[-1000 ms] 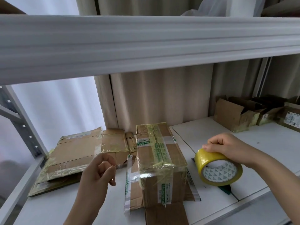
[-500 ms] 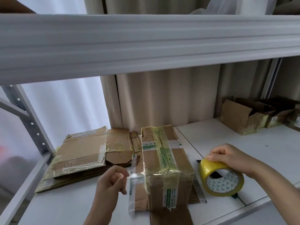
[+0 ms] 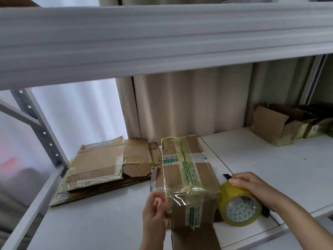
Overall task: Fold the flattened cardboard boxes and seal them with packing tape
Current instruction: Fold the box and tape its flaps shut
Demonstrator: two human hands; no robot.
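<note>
On the white shelf (image 3: 288, 168), near its front edge and about midway along, a folded cardboard box (image 3: 189, 179) stands with its long side running toward the back, wrapped in glossy yellowish tape and crossed by green-printed strips. The left hand (image 3: 155, 212) is raised at the box's near left corner, fingers bent inward with the fingertips close to a shiny tape end on that corner; whether they actually pinch the tape cannot be told, since the hand is blurred. The right hand (image 3: 252, 186) grips the top of a yellow tape roll (image 3: 239, 206), fingers curled over its rim, and the roll stands on edge just beside the box's right side, close to the shelf's front edge. A small black object (image 3: 227, 176) peeks out from behind that hand on the shelf surface. At the left end of the shelf, toward the back, a stack of flattened cardboard boxes (image 3: 100, 165) lies flat, their edges marked with old tape. At the far right end, against the beige curtain (image 3: 189, 105), several open cardboard boxes (image 3: 273, 127) sit in a row. A broad white upper shelf beam (image 3: 162, 38) spans the top of the view.
</note>
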